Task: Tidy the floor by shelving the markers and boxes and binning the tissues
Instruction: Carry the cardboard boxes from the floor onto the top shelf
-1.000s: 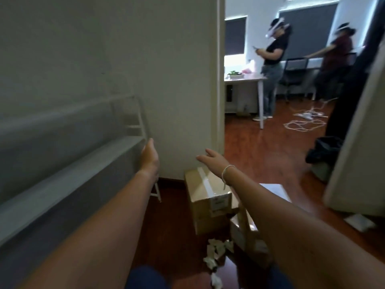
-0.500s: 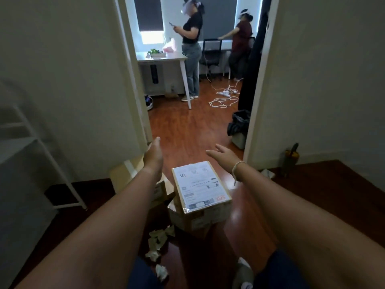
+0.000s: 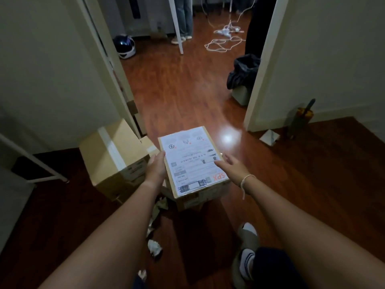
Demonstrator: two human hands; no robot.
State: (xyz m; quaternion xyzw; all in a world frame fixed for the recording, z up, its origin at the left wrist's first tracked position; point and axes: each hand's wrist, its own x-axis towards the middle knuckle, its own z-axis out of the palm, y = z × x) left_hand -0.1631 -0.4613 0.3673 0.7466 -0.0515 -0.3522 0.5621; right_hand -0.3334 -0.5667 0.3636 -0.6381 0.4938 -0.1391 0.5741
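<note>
— Both hands have come down since a half-second ago: then they hung spread above the boxes, now they flank the labelled box (image 3: 192, 163). The view has tipped down too, so the people in the far room are cut off at the legs (image 3: 184, 16).

— Are they gripping it?

— The left hand (image 3: 157, 166) lies against the box's left edge, thumb up at the top corner of the label; the other fingers are hidden behind the box, so I cannot tell if they are curled round it. The right hand (image 3: 233, 166) is open, fingers spread loose, fingertips (image 3: 217, 163) at the label's right edge — touching or just above it, I cannot tell.

— Where does the box sit?

— On the wooden floor (image 3: 183, 86) just inside the doorway, apparently resting partly on another carton beneath it. A taller taped box (image 3: 113, 157) stands tilted just beside it on the left, near the foot of a white shelf leg (image 3: 35, 162).

— And the tissues?

— Crumpled tissues (image 3: 154, 246) lie scattered on the floor under the left forearm, between the boxes and the person's feet. A bin (image 3: 242, 77) with a dark liner stands beyond the door frame on the right, well apart from them.
</note>
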